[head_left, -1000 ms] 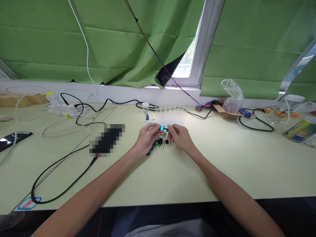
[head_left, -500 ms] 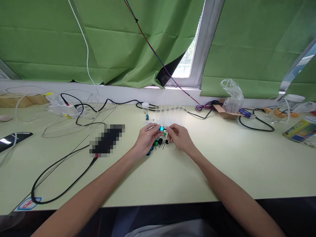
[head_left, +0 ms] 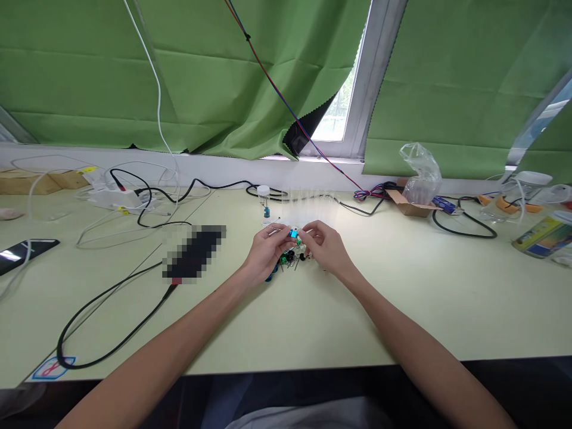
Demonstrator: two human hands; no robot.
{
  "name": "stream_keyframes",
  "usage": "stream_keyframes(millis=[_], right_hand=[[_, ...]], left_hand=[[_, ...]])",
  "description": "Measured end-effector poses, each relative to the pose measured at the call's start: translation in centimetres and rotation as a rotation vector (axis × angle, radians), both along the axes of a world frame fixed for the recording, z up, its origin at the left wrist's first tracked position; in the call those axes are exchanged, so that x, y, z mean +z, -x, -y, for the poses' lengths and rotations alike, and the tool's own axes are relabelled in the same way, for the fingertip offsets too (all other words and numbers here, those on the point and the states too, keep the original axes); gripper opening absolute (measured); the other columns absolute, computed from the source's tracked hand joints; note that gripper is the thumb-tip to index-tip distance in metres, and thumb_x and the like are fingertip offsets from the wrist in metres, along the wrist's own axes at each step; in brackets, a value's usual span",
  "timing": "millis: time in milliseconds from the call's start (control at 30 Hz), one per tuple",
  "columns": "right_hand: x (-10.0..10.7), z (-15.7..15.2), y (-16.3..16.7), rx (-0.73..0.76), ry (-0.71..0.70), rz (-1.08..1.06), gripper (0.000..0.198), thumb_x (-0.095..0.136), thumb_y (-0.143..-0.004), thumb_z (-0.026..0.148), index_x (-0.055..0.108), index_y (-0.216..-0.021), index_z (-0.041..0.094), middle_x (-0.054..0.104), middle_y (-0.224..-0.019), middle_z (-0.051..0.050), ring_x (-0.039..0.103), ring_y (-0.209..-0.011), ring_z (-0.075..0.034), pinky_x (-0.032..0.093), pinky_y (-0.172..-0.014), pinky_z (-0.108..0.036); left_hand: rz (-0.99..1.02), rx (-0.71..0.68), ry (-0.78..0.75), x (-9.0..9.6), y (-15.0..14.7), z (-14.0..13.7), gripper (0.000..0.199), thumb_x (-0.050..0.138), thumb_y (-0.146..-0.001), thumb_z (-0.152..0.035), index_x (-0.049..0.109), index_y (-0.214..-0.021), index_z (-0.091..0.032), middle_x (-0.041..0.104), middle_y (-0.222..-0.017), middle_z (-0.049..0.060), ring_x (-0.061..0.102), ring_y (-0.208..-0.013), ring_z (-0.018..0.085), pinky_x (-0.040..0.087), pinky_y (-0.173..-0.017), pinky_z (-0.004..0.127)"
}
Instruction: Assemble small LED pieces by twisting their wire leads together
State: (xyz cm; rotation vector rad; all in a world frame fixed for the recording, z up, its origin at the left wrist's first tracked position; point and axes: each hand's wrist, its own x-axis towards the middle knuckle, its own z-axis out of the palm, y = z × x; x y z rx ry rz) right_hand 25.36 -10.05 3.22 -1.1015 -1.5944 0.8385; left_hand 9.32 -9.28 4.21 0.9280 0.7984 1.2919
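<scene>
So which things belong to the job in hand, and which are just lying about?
In use, it seems:
bright blue piece, pinched in the left hand, right hand close beside it
loose green and black pieces between the hands
white-capped clear container, perhaps

Likely just lying about:
smartphone
open cardboard box
yellow-labelled jar

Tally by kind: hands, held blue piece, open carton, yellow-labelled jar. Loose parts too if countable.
Hands (left hand, right hand): 2
Bright blue piece, held: 1
Open carton: 1
Yellow-labelled jar: 1
Total: 5
Loose parts: too cluttered to count
</scene>
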Motion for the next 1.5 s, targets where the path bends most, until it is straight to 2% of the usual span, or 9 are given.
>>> stream_keyframes(millis=[267,467,833,967,1067,1133,1233,1333,1500], right_hand=[[-0.12,-0.05,-0.04,-0.004,-0.019,0.002,0.033,0.065,-0.078,0.049,0.056,-0.094,0.021,0.064,-0.083,-0.002,0.062,-0.061,-0.014,0.052,-0.054,-0.027],[-0.06,0.0,-0.01,0.038,-0.014,-0.019,0.033,0.06,-0.082,0.053,0.056,-0.082,0.02,0.063,-0.071,-0.002,0.061,-0.052,-0.014,0.049,-0.052,-0.027],[0.09,0.03,0.0,0.007,0.003,0.101,0.054,0.039,-0.092,0.062,0.055,-0.062,0.02,0.06,-0.053,-0.001,0.057,-0.048,-0.014,0.045,-0.052,-0.027],[0.07,0.0,0.0,0.012,0.011,0.049,0.046,0.044,-0.089,0.062,0.056,-0.075,0.02,0.064,-0.065,-0.001,0.059,-0.049,-0.013,0.046,-0.05,-0.026],[0.05,0.05,-0.07,0.009,0.002,0.022,0.037,0.056,-0.084,0.057,0.057,-0.094,0.022,0.065,-0.077,-0.001,0.061,-0.055,-0.013,0.047,-0.049,-0.025],[-0.01,0.06,-0.11,0.009,-0.001,0.023,0.036,0.061,-0.081,0.053,0.056,-0.098,0.022,0.065,-0.083,-0.002,0.062,-0.058,-0.013,0.048,-0.05,-0.025],[-0.13,0.01,-0.1,0.023,-0.004,0.01,0.032,0.062,-0.081,0.05,0.056,-0.094,0.021,0.064,-0.084,-0.002,0.062,-0.058,-0.013,0.049,-0.052,-0.026],[-0.17,-0.06,-0.04,0.036,-0.012,0.008,0.03,0.059,-0.084,0.05,0.057,-0.087,0.02,0.063,-0.075,-0.001,0.061,-0.055,-0.013,0.049,-0.053,-0.027],[-0.03,-0.09,-0.04,0.024,-0.008,0.068,0.042,0.048,-0.09,0.056,0.055,-0.071,0.02,0.063,-0.061,-0.001,0.059,-0.051,-0.014,0.047,-0.054,-0.027]], left_hand=[[0.027,0.05,0.021,-0.16,-0.05,-0.19,0.027,0.085,-0.062,-0.025,0.064,-0.076,-0.013,0.062,-0.071,0.001,0.063,-0.069,0.012,0.053,-0.073,0.026],[0.013,0.025,-0.006,-0.52,0.14,-0.34,0.027,0.083,-0.065,-0.027,0.063,-0.078,-0.014,0.063,-0.073,0.002,0.063,-0.068,0.011,0.053,-0.073,0.026],[-0.015,-0.021,-0.011,-0.41,0.17,-0.29,0.029,0.083,-0.065,-0.031,0.064,-0.079,-0.014,0.064,-0.071,0.002,0.062,-0.067,0.011,0.053,-0.072,0.025],[-0.006,0.006,-0.021,-0.42,0.12,-0.27,0.029,0.084,-0.064,-0.03,0.064,-0.078,-0.014,0.063,-0.071,0.002,0.062,-0.068,0.011,0.053,-0.073,0.025],[0.002,0.039,-0.027,-0.38,0.07,-0.3,0.029,0.084,-0.063,-0.03,0.065,-0.078,-0.013,0.062,-0.072,0.002,0.063,-0.068,0.012,0.053,-0.073,0.025],[0.007,0.056,-0.02,-0.38,0.06,-0.34,0.03,0.084,-0.063,-0.029,0.064,-0.078,-0.013,0.062,-0.072,0.002,0.063,-0.068,0.012,0.054,-0.072,0.025],[0.011,0.057,-0.014,-0.41,0.06,-0.37,0.029,0.084,-0.063,-0.028,0.064,-0.077,-0.013,0.062,-0.074,0.002,0.063,-0.068,0.012,0.054,-0.071,0.025],[0.005,0.037,-0.021,-0.46,0.08,-0.36,0.028,0.083,-0.065,-0.028,0.064,-0.077,-0.013,0.063,-0.073,0.002,0.063,-0.068,0.012,0.054,-0.071,0.025],[-0.009,0.009,-0.02,-0.36,0.07,-0.34,0.028,0.083,-0.066,-0.029,0.063,-0.078,-0.014,0.064,-0.071,0.002,0.062,-0.066,0.011,0.054,-0.072,0.024]])
